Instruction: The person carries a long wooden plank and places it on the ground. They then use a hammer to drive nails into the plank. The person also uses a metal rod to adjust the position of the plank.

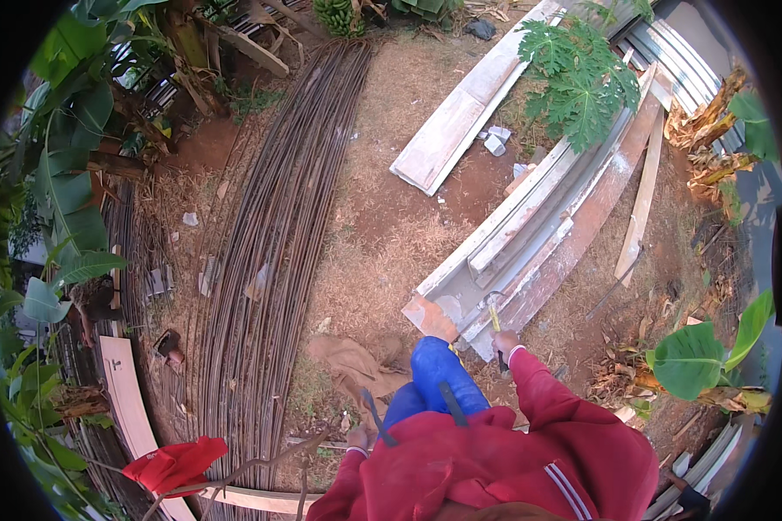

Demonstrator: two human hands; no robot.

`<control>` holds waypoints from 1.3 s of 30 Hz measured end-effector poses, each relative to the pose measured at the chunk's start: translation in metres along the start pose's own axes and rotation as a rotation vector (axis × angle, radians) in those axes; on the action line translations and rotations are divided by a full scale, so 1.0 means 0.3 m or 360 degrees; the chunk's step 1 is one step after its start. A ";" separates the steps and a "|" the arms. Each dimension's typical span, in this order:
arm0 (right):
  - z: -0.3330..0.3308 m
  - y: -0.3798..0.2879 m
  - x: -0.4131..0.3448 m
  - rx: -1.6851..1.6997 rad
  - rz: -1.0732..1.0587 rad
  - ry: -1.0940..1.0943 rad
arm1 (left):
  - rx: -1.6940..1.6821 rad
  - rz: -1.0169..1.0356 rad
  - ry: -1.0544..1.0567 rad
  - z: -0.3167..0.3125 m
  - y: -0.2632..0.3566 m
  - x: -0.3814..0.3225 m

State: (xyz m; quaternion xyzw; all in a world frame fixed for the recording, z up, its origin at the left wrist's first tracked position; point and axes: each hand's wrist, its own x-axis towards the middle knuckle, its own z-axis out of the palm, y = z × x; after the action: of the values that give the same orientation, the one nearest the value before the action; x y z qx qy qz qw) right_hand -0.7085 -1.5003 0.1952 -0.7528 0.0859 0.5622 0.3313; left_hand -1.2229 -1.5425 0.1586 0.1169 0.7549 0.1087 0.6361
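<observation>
My right hand (506, 342) is closed around the handle of a hammer (494, 317), whose head lies over the near end of a long wooden formwork trough (479, 303) splashed with white. My left hand (357, 437) hangs low beside my blue-trousered leg, partly hidden by my sleeve; whether it holds anything cannot be made out. Near it lies a brown cloth or sack (355, 365) on the ground. A shorter timber (521, 241) rests inside the trough, and a reddish board (577, 238) runs along its right side.
A long bundle of steel reinforcing bars (274, 234) lies to the left. A whitish plank (459, 124) lies ahead, and a narrow board (642, 202) to the right. A red cloth (176, 464) hangs on branches at lower left. Papaya leaves (580, 84) overhang the trough.
</observation>
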 end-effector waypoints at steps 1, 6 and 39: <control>0.008 0.004 0.021 -0.0138 0.0020 0.0070 | 0.0013 0.0052 0.0028 -0.026 0.015 0.009; -0.001 0.024 0.166 -0.1538 0.0297 -0.0110 | 0.0036 0.0096 0.0104 -0.046 0.165 0.082; 0.922 -1.318 0.995 -0.0378 0.0489 0.0527 | 0.0540 0.0095 -0.0271 0.768 2.917 1.160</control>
State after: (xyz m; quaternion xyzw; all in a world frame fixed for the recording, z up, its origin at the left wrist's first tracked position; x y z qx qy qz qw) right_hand -0.6232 -0.9602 0.0435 -0.8464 0.1859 0.4811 0.1325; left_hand -1.0192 -0.5988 0.0686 0.2537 0.7021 -0.0116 0.6653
